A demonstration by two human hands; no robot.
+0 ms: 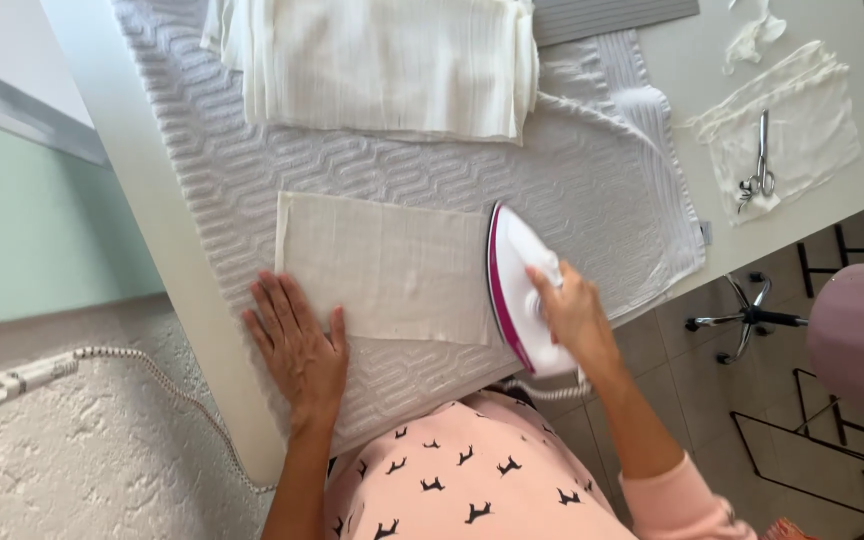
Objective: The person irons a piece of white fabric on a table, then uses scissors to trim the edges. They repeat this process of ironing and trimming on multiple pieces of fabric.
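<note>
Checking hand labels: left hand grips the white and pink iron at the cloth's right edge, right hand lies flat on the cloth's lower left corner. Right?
Not quite: the hands are swapped. In the head view the right hand grips the white and pink iron at the right edge of the cream cloth, and the left hand lies flat on the cloth's lower left corner. The rest stands.

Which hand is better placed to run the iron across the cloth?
Probably the right hand: it grips the iron at the cloth's right edge. The left hand lies flat, pinning the cloth's near corner.
</note>
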